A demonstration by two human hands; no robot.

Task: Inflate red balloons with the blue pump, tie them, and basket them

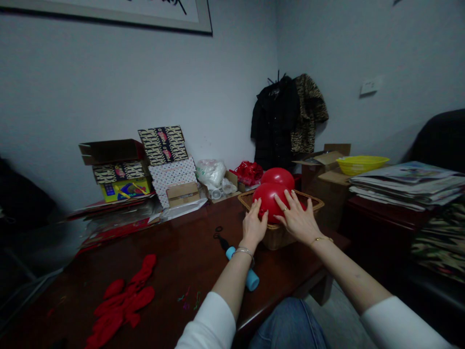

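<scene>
An inflated red balloon (pixel 269 198) sits at the top of a woven wicker basket (pixel 278 238), with a second red balloon (pixel 279 178) behind it. My left hand (pixel 254 224) presses against the near balloon's left side, fingers bent onto it. On the other side, my right hand (pixel 298 219) lies over it with fingers spread, so the balloon is held between both hands. Below my left wrist, partly covered by the forearm, lies a blue balloon pump (pixel 252 279) with a black nozzle. Uninflated red balloons (pixel 125 305) are heaped on the table at the left.
Small coloured bits (pixel 189 298) and a black ring (pixel 218 229) lie on the dark wooden table (pixel 174 261). Boxes (pixel 172 172) and plastic bags (pixel 211 173) line the back edge. A yellow basket (pixel 362 165) and stacked papers (pixel 407 182) stand at the right.
</scene>
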